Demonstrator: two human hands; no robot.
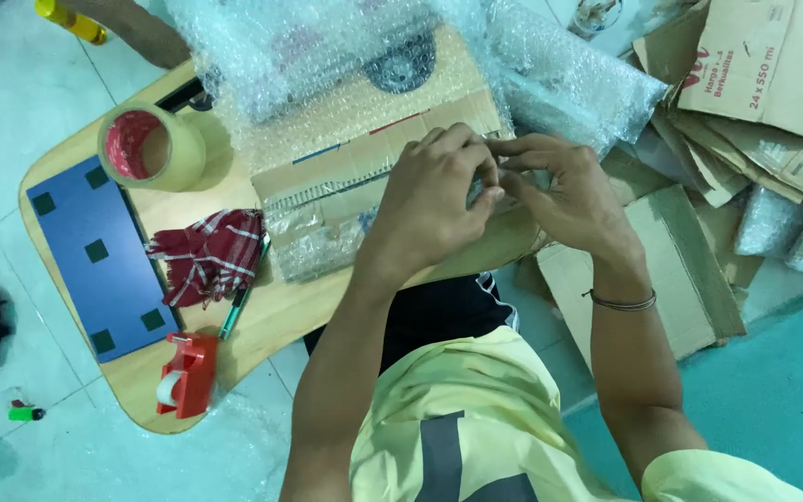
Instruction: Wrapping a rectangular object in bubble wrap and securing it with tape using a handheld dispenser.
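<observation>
My left hand and my right hand meet fingertip to fingertip over the near right corner of a cardboard parcel wrapped in bubble wrap. Both hands pinch a small clear piece, likely tape or wrap, at that corner; the fingers hide most of it. The parcel lies on a small wooden table above my lap. A thin bracelet circles my right wrist.
On the table lie a roll of brown tape, a blue board with dark squares, a red checked cloth, a pen and a red tape dispenser. Flattened cardboard is piled at right.
</observation>
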